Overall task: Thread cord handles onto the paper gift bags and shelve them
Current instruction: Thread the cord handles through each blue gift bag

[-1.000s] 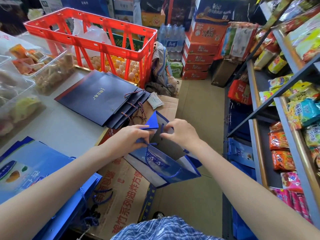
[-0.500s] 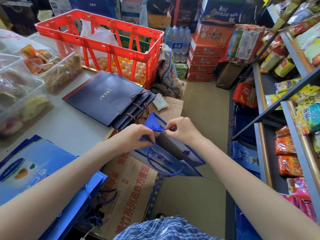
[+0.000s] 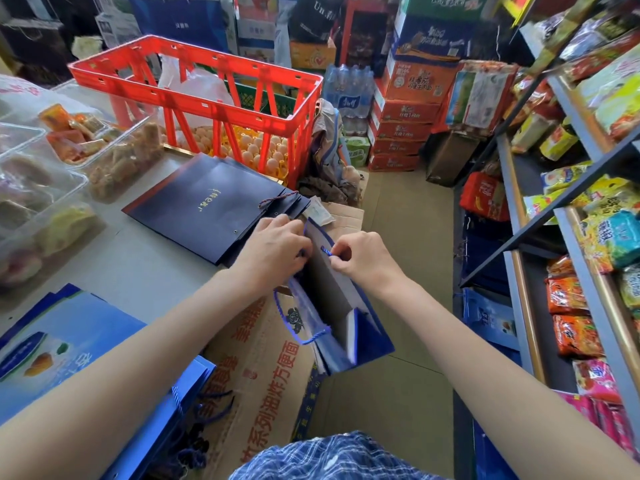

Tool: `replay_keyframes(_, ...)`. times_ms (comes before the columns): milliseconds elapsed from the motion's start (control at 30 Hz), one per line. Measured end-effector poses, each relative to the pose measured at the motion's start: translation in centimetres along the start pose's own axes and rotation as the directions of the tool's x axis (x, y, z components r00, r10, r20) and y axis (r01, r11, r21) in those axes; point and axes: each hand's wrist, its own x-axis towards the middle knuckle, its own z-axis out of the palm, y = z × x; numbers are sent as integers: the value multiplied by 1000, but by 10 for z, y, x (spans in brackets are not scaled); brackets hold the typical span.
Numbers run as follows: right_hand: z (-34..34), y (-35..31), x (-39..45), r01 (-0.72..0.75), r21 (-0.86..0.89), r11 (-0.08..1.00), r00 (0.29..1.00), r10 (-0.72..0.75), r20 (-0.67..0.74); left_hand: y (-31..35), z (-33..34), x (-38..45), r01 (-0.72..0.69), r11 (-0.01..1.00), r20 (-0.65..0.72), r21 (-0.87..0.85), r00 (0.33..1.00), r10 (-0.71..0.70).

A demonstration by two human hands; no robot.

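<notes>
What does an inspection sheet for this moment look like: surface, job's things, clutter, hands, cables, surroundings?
Surface: grey counter, a flattened printed cardboard box at its edge.
Job's things: blue gift bag held open, one cord handle already looped; stack of navy bags; light blue bags.
Clutter: red crate, eggs, clear snack tubs.
Hands: left hand grips the bag's rim; right hand pinches a blue cord end with its fingers.
Cables: nothing seen.
Surroundings: snack shelves, stacked cartons, bottled water.
</notes>
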Motion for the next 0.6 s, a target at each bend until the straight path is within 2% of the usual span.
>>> replay_keyframes(33, 1, 0, -1, 4, 11, 1000, 1000, -4, 2, -4, -2, -3, 46, 997, 90, 54, 995, -50)
replay_keyframes(100, 5, -3, -3, 22, 21, 1000, 999, -22, 22, -10, -2, -8, 130, 960, 280, 247, 939, -199)
replay_keyframes(167, 12, -8, -1, 50, -1, 999, 997, -50, 55, -6, 2, -13, 213, 918, 320, 333, 890, -323)
replay_keyframes(267, 28, -15, 2, 82, -29, 996, 989, -78, 122, 1, 4, -6, 466, 866, 409, 180, 765, -496)
replay_keyframes(367, 43, -15, 0, 53, 18, 998, 993, -55, 107, -5, 1, 6, 670, 736, 564, -100, 647, -512)
replay_keyframes(467, 53, -16, -5, 26, 100, 995, 999, -29, 30, -9, 2, 1, 735, 652, 622, -186, 602, -501)
replay_keyframes(600, 62, -19, -14, 57, 137, 989, 997, -64, 45, -13, 11, -12, 808, 515, 642, -288, 562, -522)
